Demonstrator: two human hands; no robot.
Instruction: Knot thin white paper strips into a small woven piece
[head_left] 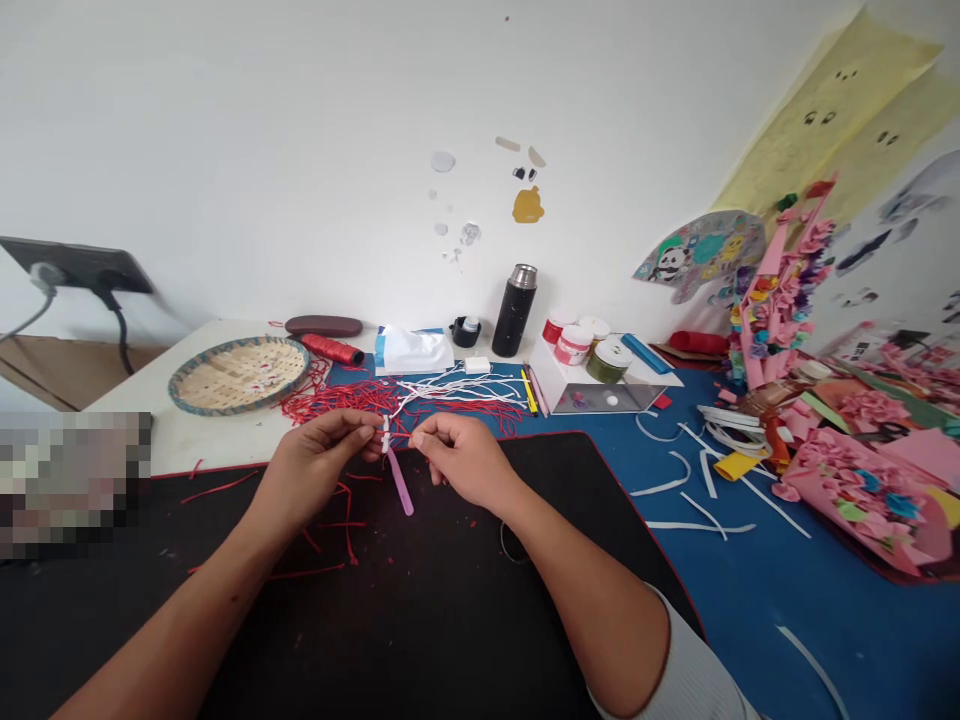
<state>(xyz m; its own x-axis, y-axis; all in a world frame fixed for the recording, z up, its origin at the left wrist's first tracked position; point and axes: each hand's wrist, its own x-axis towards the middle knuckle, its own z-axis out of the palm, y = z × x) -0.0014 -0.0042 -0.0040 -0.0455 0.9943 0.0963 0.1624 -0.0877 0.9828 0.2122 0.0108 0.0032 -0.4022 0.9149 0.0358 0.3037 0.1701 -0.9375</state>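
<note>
Both my hands meet over the far edge of a black mat (420, 610). My left hand (319, 460) pinches a short white cord (386, 435) wound round a pink stick (400, 485) that slants down toward me. My right hand (461, 455) is closed in a pinch on the other side of the same white cord. Just beyond my fingers lies a heap of red cords (337, 400) and a bundle of white cords (457, 385).
A woven basket (240, 375) sits back left, beside a red thread spool (334, 350). A black flask (515, 310), tissue pack (412, 350), paint jars (574, 340) on a white box stand at the back. Pink paper crafts (847, 470) and white strips (705, 490) cover the blue right side.
</note>
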